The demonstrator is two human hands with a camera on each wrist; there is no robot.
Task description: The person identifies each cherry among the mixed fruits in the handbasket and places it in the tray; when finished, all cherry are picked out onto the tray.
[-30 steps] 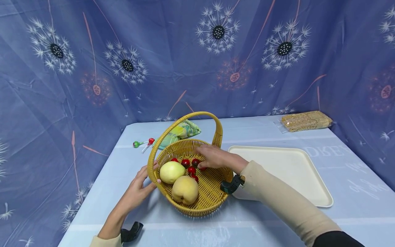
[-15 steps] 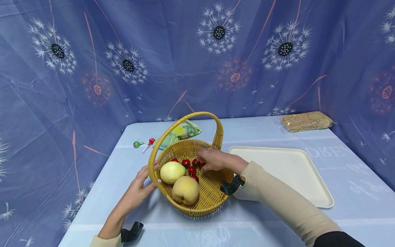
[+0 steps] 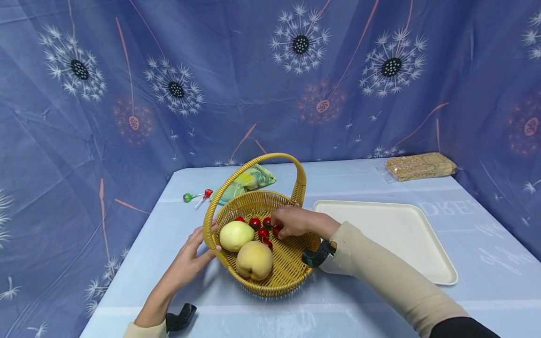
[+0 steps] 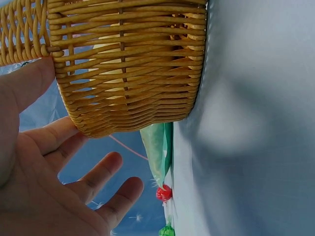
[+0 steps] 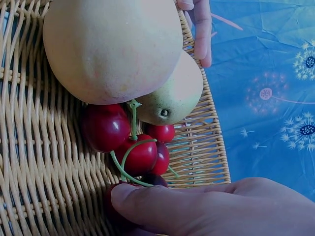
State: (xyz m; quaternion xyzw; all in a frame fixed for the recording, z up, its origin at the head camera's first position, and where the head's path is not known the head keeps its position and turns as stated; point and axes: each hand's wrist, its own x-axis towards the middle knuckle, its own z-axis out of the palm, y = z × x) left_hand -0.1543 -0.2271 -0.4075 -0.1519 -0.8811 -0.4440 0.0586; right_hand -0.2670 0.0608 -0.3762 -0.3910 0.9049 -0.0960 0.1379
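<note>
Cherries (image 3: 263, 228) now under curled right hand (image 3: 296, 221), left hand (image 3: 188, 260) flat, steadying basket (image 3: 276, 274) as before.

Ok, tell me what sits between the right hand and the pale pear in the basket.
In the head view, red cherries lie between the right hand and the pear, on the basket floor.

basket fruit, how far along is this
Nothing looks moved yet: the tray is bare, and both pears and the cherries are in the basket. In hand: the left hand steadies the rim while the right hand closes its fingers on a cherry. All the fruit remains.
</note>
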